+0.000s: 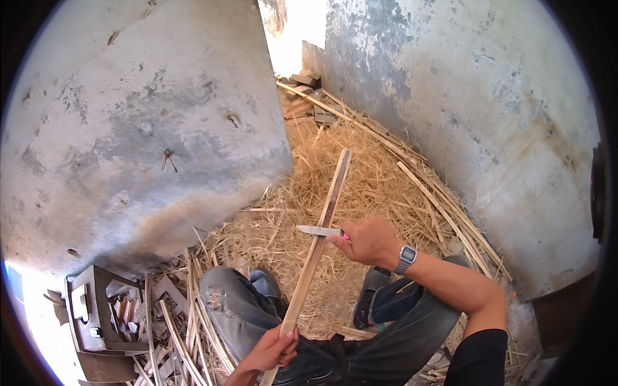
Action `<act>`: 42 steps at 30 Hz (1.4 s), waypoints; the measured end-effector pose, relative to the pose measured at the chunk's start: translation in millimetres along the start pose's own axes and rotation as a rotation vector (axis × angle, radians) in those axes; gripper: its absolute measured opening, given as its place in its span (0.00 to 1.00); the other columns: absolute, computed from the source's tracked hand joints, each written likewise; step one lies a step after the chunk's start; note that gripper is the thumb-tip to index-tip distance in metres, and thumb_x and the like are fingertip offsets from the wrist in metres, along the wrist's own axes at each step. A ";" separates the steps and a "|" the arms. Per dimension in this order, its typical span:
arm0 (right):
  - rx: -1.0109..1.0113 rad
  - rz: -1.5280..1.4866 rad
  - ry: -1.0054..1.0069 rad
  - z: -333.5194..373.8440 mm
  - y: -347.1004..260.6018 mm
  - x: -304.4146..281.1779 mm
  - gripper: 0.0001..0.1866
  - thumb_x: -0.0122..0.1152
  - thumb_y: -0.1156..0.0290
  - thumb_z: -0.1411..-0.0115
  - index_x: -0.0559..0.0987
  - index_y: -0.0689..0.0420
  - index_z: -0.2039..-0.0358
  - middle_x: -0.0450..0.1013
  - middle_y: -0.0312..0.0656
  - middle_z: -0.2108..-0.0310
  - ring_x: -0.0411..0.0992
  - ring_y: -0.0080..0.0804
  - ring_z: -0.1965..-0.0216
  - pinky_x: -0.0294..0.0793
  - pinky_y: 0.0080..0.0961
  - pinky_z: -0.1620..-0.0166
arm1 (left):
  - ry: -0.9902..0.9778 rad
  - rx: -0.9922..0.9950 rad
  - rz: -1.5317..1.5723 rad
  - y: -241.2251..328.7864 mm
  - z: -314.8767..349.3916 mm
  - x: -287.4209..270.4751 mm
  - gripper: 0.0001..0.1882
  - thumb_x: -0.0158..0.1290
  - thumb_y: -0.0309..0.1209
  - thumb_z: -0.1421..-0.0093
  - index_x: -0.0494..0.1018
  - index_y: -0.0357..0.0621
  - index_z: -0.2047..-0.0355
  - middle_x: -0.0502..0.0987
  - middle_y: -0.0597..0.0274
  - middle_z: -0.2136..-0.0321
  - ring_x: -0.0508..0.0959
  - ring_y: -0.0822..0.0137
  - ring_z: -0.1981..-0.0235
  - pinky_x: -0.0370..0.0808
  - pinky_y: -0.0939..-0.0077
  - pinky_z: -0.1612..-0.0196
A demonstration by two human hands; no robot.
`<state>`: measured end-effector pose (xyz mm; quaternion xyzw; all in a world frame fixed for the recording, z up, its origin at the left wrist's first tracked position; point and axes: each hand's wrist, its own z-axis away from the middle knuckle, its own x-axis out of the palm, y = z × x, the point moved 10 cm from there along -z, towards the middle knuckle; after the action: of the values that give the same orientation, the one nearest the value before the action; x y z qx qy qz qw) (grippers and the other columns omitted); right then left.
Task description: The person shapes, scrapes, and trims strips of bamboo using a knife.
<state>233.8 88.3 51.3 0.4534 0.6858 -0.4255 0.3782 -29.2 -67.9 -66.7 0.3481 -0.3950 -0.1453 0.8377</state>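
A long, pale strip of split bamboo [308, 273] with a darker band along its face slants up from my lap, its far tip over the shavings. Near its lower end my left hand [274, 349] is closed around it. Higher up, my right hand [368, 240], with a watch on the wrist, grips a knife [318, 230] by its pink handle, mostly hidden in the fingers. The blade lies across the strip at about its middle and points left. My legs in worn jeans [241, 309] are bent on either side of the strip.
Curled shavings [367, 174] cover the floor ahead. Long strips [444, 212] lie along the right wall [476, 116]; more strips [183, 341] lie left of my leg, beside a dark metal frame [96, 309]. A plastered wall [148, 128] stands at left. Bricks [306, 80] sit by the bright opening.
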 end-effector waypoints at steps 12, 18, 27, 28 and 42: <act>0.395 -0.508 0.180 52.3 23.3 -65.4 0.29 0.58 0.44 0.33 0.80 0.61 0.70 0.65 0.34 0.85 0.60 0.25 0.81 0.62 0.32 0.74 | -0.140 0.019 -0.028 -92.5 51.6 24.7 0.12 0.40 0.39 0.22 0.64 0.45 0.52 0.61 0.72 0.79 0.59 0.78 0.83 0.58 0.82 0.80; 0.418 -0.900 0.216 111.1 -54.6 -70.4 0.14 0.69 0.64 0.37 0.79 0.61 0.58 0.66 0.25 0.80 0.58 0.11 0.79 0.58 0.18 0.75 | -0.096 0.023 -0.310 -85.3 73.6 28.2 0.18 0.46 0.39 0.25 0.64 0.41 0.43 0.72 0.65 0.70 0.73 0.76 0.73 0.72 0.79 0.68; 0.330 -0.918 -0.081 167.2 -131.9 -3.8 0.14 0.69 0.62 0.36 0.81 0.59 0.59 0.65 0.27 0.78 0.58 0.14 0.75 0.60 0.20 0.72 | 0.093 0.282 -0.359 -17.2 47.5 63.4 0.21 0.44 0.33 0.25 0.61 0.41 0.35 0.77 0.64 0.66 0.75 0.76 0.69 0.75 0.79 0.63; 0.347 -0.901 -0.112 169.9 -132.5 1.6 0.13 0.67 0.62 0.35 0.80 0.59 0.61 0.64 0.28 0.79 0.57 0.15 0.76 0.60 0.20 0.72 | 0.159 0.278 -0.394 -15.9 45.0 58.3 0.19 0.44 0.33 0.25 0.63 0.41 0.37 0.75 0.66 0.69 0.73 0.76 0.71 0.73 0.79 0.66; 0.341 -0.900 0.082 188.5 -107.7 3.8 0.21 0.51 0.59 0.27 0.70 0.62 0.74 0.65 0.44 0.85 0.65 0.31 0.83 0.62 0.32 0.76 | 0.568 0.416 -0.800 3.8 77.4 59.6 0.12 0.42 0.35 0.24 0.70 0.41 0.53 0.68 0.68 0.81 0.69 0.75 0.79 0.66 0.76 0.73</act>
<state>156.1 -109.6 7.5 0.1836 0.7488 -0.6349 0.0497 -49.9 -132.3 3.9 0.6561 -0.0096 -0.2721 0.7038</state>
